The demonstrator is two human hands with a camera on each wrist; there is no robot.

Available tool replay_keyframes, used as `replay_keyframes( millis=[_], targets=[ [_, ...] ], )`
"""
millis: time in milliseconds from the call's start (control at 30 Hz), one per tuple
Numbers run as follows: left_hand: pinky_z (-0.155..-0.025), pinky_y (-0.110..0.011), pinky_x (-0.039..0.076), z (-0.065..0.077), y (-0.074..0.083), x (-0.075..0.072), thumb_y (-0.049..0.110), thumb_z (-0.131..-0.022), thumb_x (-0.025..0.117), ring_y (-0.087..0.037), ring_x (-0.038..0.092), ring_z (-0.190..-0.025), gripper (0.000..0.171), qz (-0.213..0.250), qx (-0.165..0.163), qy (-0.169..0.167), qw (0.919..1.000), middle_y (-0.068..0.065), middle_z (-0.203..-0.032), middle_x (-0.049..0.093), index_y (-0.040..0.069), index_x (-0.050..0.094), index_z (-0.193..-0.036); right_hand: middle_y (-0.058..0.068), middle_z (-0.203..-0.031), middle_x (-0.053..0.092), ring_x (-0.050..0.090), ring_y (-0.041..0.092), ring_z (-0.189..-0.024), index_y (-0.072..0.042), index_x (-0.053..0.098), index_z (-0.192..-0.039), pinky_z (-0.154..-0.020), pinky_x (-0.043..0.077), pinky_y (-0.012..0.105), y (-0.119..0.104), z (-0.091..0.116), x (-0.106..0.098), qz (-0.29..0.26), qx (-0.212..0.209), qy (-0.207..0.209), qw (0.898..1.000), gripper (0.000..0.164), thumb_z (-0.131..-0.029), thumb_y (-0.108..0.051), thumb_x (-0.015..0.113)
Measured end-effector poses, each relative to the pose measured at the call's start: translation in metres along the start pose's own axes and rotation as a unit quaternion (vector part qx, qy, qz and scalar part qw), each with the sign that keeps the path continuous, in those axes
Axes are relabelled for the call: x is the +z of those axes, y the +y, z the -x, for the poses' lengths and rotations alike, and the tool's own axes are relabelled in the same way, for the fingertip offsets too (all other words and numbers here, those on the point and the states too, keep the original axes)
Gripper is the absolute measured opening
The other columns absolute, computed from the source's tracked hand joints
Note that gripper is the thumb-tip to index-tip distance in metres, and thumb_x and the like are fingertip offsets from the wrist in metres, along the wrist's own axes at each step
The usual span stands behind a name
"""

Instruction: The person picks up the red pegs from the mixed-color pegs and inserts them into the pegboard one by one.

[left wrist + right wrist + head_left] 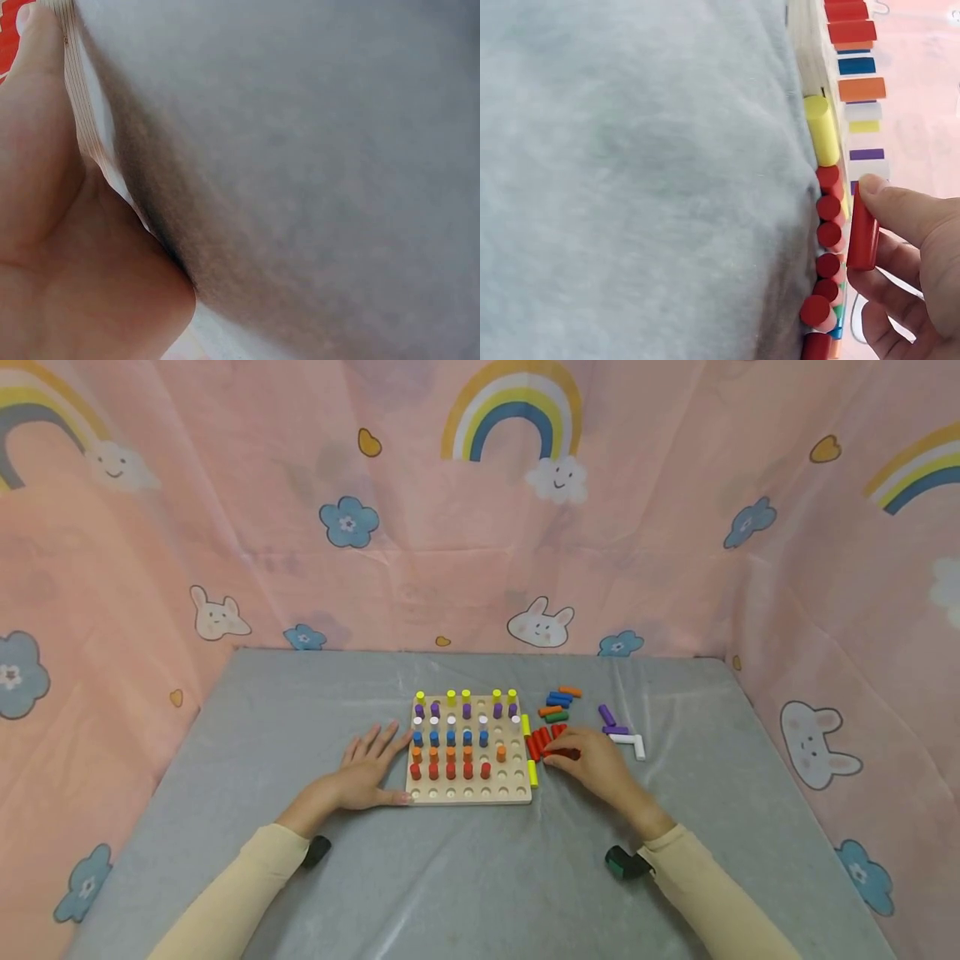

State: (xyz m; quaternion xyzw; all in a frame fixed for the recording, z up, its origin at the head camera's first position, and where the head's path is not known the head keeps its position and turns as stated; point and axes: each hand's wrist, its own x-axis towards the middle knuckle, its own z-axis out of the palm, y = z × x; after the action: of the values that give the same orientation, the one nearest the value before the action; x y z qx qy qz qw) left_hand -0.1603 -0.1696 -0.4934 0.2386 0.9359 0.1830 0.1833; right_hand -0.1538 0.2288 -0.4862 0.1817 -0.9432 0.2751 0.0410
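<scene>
A wooden pegboard (480, 801) lies mid-table, with rows of yellow, purple, white, blue, orange and red pegs standing in its holes. The front row of holes holds none. Spread fingers of my left hand (363, 777) touch the board's left side, the thumb at its front corner; in the left wrist view that thumb (41, 52) lies along the wooden edge. To the right of the board, my right hand (600, 764) pinches a red peg (865, 236) between thumb and fingers, above a group of loose red pegs (829, 234).
Two yellow pegs (533, 774) lie against the board's right side. Behind the red group are loose blue, green (557, 717) and orange pegs (570, 692). Farther right lie purple pegs (606, 716) and white pegs (639, 747). Patterned pink cloth (420, 577) hangs around the grey-covered table (300, 710).
</scene>
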Motion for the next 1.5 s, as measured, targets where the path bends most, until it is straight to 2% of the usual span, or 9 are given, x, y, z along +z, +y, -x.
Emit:
replay_keyframes(
  millis=[167, 300, 433, 600, 733, 1067, 1367, 1500],
  targets=[
    [-0.118, -0.069, 0.000, 0.000, 0.000, -0.002, 0.064, -0.083, 0.067, -0.046, -0.006, -0.153, 0.108, 0.004, 0.002, -0.003, 1.0000, -0.018, -0.168, -0.002, 0.019, 0.008, -0.161, 0.003, -0.101, 0.076, 0.066, 0.026, -0.105, -0.015, 0.080, -0.098, -0.094, 0.053, 0.049, -0.003, -0.002, -0.003, 0.000, -0.003, -0.001, 1.000, 0.020, -0.083, -0.027, 0.081],
    [-0.118, -0.069, -0.001, 0.000, 0.001, -0.003, 0.063, -0.083, 0.068, -0.045, -0.007, -0.153, 0.108, 0.004, -0.003, -0.004, 1.0000, -0.017, -0.168, -0.002, 0.019, 0.008, -0.161, 0.000, -0.097, 0.075, 0.065, 0.020, -0.094, -0.016, 0.080, -0.098, -0.084, 0.055, 0.041, -0.006, -0.002, -0.002, 0.006, -0.010, -0.008, 1.000, 0.019, -0.084, -0.029, 0.080],
    [-0.118, -0.069, 0.000, 0.000, 0.002, -0.003, 0.061, -0.084, 0.068, -0.045, -0.006, -0.153, 0.106, -0.002, -0.005, -0.004, 1.0000, -0.017, -0.168, -0.002, 0.019, 0.008, -0.161, -0.004, -0.093, 0.074, 0.060, 0.013, -0.085, -0.017, 0.079, -0.097, -0.076, 0.051, 0.032, -0.011, -0.003, 0.001, 0.016, -0.020, -0.019, 1.000, 0.018, -0.084, -0.030, 0.079],
    [-0.118, -0.069, 0.000, 0.001, 0.003, -0.002, 0.059, -0.084, 0.069, -0.046, -0.006, -0.153, 0.106, -0.003, -0.008, -0.006, 0.9999, -0.017, -0.168, -0.002, 0.019, 0.009, -0.161, -0.005, -0.093, 0.074, 0.060, 0.013, -0.088, -0.017, 0.079, -0.097, -0.081, 0.052, 0.034, -0.018, -0.003, 0.003, 0.013, -0.017, -0.028, 0.999, 0.019, -0.084, -0.031, 0.079],
    [-0.119, -0.068, 0.000, 0.000, 0.003, -0.002, 0.059, -0.085, 0.068, -0.045, -0.006, -0.154, 0.105, -0.006, -0.010, -0.008, 0.9999, -0.017, -0.168, -0.002, 0.019, 0.008, -0.161, -0.006, -0.093, 0.075, 0.063, 0.014, -0.090, -0.018, 0.079, -0.095, -0.082, 0.052, 0.036, -0.021, -0.003, 0.005, 0.003, -0.031, -0.019, 0.999, 0.017, -0.083, -0.029, 0.081],
    [-0.118, -0.069, 0.000, 0.001, 0.003, -0.003, 0.059, -0.085, 0.068, -0.046, -0.006, -0.153, 0.105, -0.004, -0.004, -0.005, 1.0000, -0.017, -0.168, -0.002, 0.018, 0.009, -0.161, -0.009, -0.092, 0.076, 0.062, 0.009, -0.084, -0.020, 0.079, -0.095, -0.082, 0.050, 0.035, -0.026, -0.004, 0.012, -0.008, -0.049, -0.018, 0.999, 0.016, -0.083, -0.031, 0.080],
    [-0.119, -0.067, -0.003, -0.002, -0.006, 0.006, 0.079, -0.078, 0.057, -0.043, -0.010, -0.153, 0.113, 0.011, 0.008, 0.001, 0.9999, -0.015, -0.168, -0.005, 0.023, 0.004, -0.161, -0.012, -0.088, 0.071, 0.054, 0.005, -0.076, -0.022, 0.079, -0.097, -0.069, 0.045, 0.022, -0.031, -0.006, 0.016, -0.036, -0.041, -0.027, 0.998, 0.015, -0.084, -0.030, 0.080],
    [-0.118, -0.069, -0.003, -0.001, -0.003, 0.002, 0.075, -0.079, 0.061, -0.045, -0.008, -0.153, 0.112, 0.021, 0.014, 0.007, 0.9997, -0.017, -0.168, -0.003, 0.022, 0.007, -0.161, -0.011, -0.086, 0.067, 0.053, 0.005, -0.073, -0.023, 0.078, -0.096, -0.066, 0.044, 0.019, -0.033, -0.007, 0.017, -0.044, -0.041, -0.028, 0.998, 0.014, -0.084, -0.029, 0.080]
  ],
)
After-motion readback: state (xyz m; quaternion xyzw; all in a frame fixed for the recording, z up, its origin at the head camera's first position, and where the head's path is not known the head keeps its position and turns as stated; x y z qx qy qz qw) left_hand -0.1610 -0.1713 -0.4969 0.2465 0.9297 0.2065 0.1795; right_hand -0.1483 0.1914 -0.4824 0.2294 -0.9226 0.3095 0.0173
